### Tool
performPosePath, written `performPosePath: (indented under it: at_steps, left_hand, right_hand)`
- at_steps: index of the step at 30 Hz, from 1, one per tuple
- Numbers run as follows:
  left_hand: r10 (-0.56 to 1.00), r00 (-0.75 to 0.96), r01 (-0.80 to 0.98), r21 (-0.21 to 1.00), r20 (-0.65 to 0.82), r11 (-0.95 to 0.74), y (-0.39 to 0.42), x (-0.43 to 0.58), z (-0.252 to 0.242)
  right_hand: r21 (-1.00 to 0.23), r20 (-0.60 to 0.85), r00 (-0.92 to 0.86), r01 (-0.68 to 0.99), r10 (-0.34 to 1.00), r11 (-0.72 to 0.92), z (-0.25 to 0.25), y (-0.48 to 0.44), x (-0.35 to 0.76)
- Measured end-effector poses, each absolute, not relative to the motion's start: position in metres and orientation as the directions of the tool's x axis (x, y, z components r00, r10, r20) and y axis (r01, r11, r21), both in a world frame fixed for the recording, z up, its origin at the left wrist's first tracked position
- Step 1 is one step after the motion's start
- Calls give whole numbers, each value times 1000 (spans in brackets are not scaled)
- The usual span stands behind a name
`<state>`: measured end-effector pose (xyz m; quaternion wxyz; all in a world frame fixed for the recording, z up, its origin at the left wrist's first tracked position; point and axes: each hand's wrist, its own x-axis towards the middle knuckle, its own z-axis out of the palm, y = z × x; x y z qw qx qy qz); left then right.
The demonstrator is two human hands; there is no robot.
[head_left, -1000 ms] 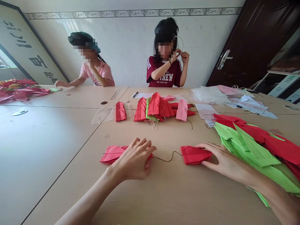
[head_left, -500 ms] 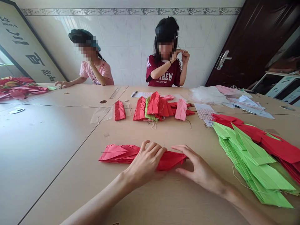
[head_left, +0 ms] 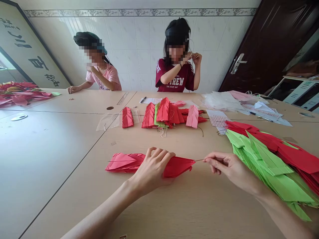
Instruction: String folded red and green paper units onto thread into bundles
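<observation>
A red folded-paper piece [head_left: 124,162], layered in overlapping pleats, lies lengthwise on the table in front of me. My left hand [head_left: 149,171] is closed over its middle, with the fingers curled along the far edge. From its pointed right end runs a thin reddish string [head_left: 199,160]. My right hand [head_left: 228,167] pinches this string between thumb and forefinger, a short way off the paper's tip. The string is stretched straight between the two.
Red and green folded papers [head_left: 271,172] are heaped at the right. Beyond my hands stand small finished-looking pleated packs [head_left: 163,113] and a lone red pack [head_left: 127,117]. Printed sheets and plastic bags [head_left: 219,101] lie at the back right. Two people [head_left: 175,71] sit across the table.
My right hand has moved right from the paper's tip, going from open to pinching the string. The paper's right end is drawn narrower. My left hand stays on the paper, shifted slightly.
</observation>
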<state>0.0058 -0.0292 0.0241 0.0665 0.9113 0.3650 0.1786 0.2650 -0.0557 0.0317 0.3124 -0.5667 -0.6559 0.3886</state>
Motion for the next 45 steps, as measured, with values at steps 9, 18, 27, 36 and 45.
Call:
performPosePath:
  at_steps: [9, 18, 27, 36, 45]
  left_hand:
    - [715, 650, 672, 245, 256, -699, -25, -1, 28]
    - [740, 638, 689, 271, 212, -672, -24, -4, 28]
    - [739, 648, 688, 275, 187, -672, -22, -6, 25]
    - [687, 709, 629, 298, 157, -718, -22, -7, 25]
    - [769, 635, 712, 329, 77, -620, -18, -26, 41]
  right_hand:
    - [-987, -86, 10, -136, 996, -84, 41, -51, 284]
    - [-928, -185, 17, -333, 983, -169, 42, -47, 282]
    - [-988, -155, 49, -32, 987, -154, 38, -45, 292]
    - [-469, -26, -19, 883, 999, 5, 14, -45, 294]
    - [-261, 430, -187, 911, 883, 320, 10, -51, 251]
